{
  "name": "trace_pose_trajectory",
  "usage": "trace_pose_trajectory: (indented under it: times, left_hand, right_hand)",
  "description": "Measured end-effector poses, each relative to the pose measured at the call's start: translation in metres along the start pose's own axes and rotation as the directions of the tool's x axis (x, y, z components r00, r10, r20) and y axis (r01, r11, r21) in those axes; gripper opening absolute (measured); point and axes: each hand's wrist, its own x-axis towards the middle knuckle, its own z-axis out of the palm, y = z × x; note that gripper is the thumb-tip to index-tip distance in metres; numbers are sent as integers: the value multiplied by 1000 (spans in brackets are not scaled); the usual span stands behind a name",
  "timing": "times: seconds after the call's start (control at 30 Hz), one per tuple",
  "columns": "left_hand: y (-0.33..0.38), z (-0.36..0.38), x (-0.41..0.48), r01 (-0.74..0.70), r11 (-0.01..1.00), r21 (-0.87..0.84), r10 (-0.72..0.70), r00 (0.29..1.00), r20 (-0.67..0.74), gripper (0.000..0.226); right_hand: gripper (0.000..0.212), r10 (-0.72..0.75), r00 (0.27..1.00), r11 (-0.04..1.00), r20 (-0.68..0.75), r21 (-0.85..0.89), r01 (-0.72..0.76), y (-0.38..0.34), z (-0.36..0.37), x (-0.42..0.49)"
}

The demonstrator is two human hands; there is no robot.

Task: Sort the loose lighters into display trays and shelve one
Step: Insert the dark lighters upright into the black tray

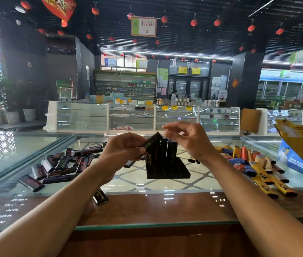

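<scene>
Black lighter (152, 143) pinched in left grip (126, 147), near tray (167, 172); right grip (186, 138) loosely wide.

Black tray (167, 171); dark lighters (61, 164) (red print); yellow box (302, 143).

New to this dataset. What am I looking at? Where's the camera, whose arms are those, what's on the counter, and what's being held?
There is no machine here. A person works with bare hands, and the single picture comes from a camera worn on their head, looking forward and down over a shop's glass counter. The left hand pinches a dark lighter. The right hand hovers with loose fingers above a black display tray and seems to hold nothing. A few standing lighters fill the tray's back row. A pile of dark lighters lies to the left. Coloured lighters lie to the right, beside a cardboard box.
</scene>
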Motion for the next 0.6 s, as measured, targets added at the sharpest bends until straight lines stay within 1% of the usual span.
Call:
trace_pose_trajectory:
  times: [0.07,0.13,0.17,0.2,0.23,0.27,0.3,0.33,0.4,0.43,0.5,0.6]
  left_hand:
    - [2,5,-1,-26,1000,-8,26,1000,11,24]
    - [3,10,0,-60,997,47,60,998,0,20]
    - [1,11,2,-91,989,119,94,995,-20,19]
    - [-2,10,5,-131,965,226,145,989,-43,19]
    - [-7,7,8,-175,922,344,204,978,-49,23]
    - [-12,5,11,-215,870,445,250,968,-23,31]
    - [-17,3,12,-243,821,516,268,963,27,45]
    - [-20,2,12,-257,780,570,253,963,87,63]
    - [-24,5,13,-248,714,655,165,968,188,101]
    - [-25,7,13,-233,693,682,113,970,217,115]
    - [-27,8,15,-199,680,706,22,968,251,132]
    - [-29,8,16,-178,661,729,-58,956,287,140]
  right_hand:
    - [24,10,998,998,61,69,-14,-6,6,-1]
    - [24,5,999,994,51,104,-10,-8,9,-2]
    - [24,5,1000,991,18,136,-8,-9,8,-1]
    - [23,10,999,985,-31,172,-5,-8,3,-1]
    - [23,18,996,980,-84,200,-1,-6,-4,0]
    - [23,24,991,980,-132,200,3,-3,-11,1]
    - [23,24,986,986,-166,164,3,0,-19,1]
    - [22,19,983,995,-182,102,-1,4,-25,0]
    - [19,5,987,999,-160,-41,-11,12,-31,-5]
    - [18,-5,992,994,-129,-110,-9,16,-32,-8]
    - [19,-29,997,971,-65,-237,12,22,-28,-13]
    - [21,-69,996,945,-52,-324,48,27,-19,-14]
